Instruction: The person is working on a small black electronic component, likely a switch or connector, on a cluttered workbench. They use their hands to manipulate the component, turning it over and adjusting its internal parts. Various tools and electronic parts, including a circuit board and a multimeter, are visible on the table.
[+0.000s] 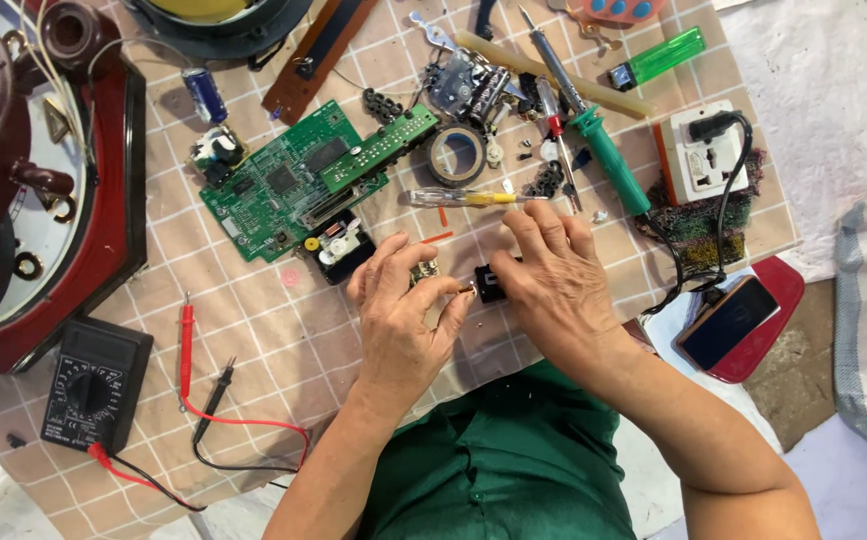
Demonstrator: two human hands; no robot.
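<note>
My left hand (405, 310) pinches a small metal-and-brass part (427, 272) between thumb and fingers, its brass tip pointing right. My right hand (553, 270) lies over a small black box-shaped component (489, 284) and grips it against the checked cloth. The two pieces nearly touch between my hands. A clear-handled yellow screwdriver (463, 198) lies just beyond my fingers. Most of the black component is hidden under my right fingers.
A green circuit board (298, 185) lies left of centre, a black motor block (338, 250) beside it. A green-handled soldering iron (603, 155), tape roll (456, 155), white socket adapter (698, 155), multimeter (93, 385) with red and black probes, phone (728, 322) and a dark red clock case (48, 190) surround the cloth.
</note>
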